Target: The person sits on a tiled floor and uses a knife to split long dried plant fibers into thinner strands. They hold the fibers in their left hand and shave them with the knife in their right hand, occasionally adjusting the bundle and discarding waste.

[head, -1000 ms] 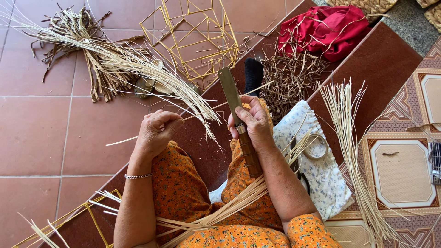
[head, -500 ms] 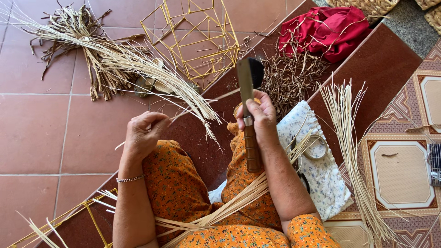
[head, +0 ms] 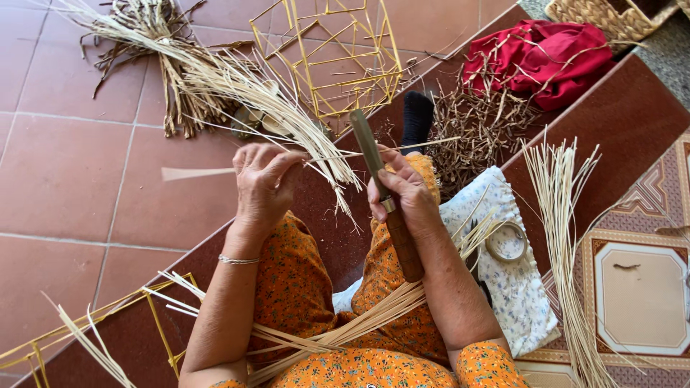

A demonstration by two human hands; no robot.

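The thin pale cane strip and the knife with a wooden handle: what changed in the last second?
The left hand drew the thin pale cane strip out to the left, away from the right hand. The right hand tilted the knife with a wooden handle more upright. Both grips stayed; the bundles on the floor did not move.

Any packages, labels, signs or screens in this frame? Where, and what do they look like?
None in view: no package, label, sign or screen.
Nearest to a container: woven basket, top right corner, tan, cut off by the frame edge.
Roll of tape, on the flowered cloth right of the right hand, round, pale, no marking that shows.
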